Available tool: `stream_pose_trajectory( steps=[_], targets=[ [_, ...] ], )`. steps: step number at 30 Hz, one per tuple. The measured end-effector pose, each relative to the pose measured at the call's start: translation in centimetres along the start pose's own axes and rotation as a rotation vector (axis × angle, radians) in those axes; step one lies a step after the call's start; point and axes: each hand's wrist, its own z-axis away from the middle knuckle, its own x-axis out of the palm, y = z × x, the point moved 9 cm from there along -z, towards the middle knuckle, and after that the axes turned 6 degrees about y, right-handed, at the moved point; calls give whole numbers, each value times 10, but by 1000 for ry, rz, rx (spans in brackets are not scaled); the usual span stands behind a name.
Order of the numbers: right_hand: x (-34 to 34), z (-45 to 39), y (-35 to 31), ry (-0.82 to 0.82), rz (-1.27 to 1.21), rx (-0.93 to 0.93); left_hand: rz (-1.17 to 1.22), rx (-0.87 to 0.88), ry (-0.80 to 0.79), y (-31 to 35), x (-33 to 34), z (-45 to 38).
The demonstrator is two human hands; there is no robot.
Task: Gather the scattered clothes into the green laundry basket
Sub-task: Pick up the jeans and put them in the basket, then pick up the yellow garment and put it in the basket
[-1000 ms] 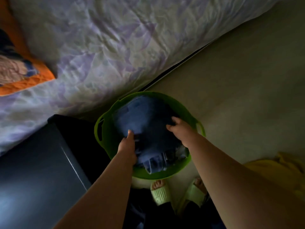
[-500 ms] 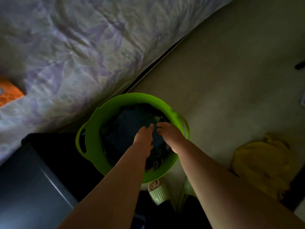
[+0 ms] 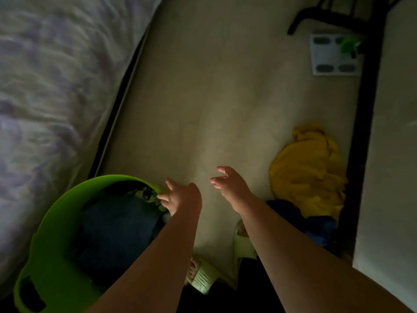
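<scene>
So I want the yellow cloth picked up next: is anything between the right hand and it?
Nothing visible: only bare floor lies between the right hand and the yellow cloth.

Green basket (image 3: 56,222), dark blue clothes (image 3: 117,229), yellow garment (image 3: 309,170).

Left hand (image 3: 180,197) and right hand (image 3: 230,186) outstretched, seemingly empty.

Bare floor (image 3: 203,98) lies open ahead of both hands, between the bed (image 3: 56,86) on the left and a dark frame (image 3: 365,109) on the right. The green basket (image 3: 56,222) stands against the bed; a yellow cloth (image 3: 309,170) lies heaped by the frame.
</scene>
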Motion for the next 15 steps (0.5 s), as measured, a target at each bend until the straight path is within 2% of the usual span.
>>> stream_pose_trajectory(
  steps=[2, 5, 7, 10, 15],
  targets=[
    [-37, -11, 10, 42, -15, 12, -45, 126, -24, 35, 23, 25],
    [-89, -29, 37, 63, -28, 36, -113, 279, -185, 82, 86, 65],
    [-101, -31, 47, 75, -78, 65, -110, 280, -269, 96, 108, 79],
    [-156, -37, 82, 145, -227, 136, -191, 365, -380, 131, 173, 127],
    [-205, -58, 131, 236, -181, 185, -318, 408, -492, 148, 250, 163]
  ],
)
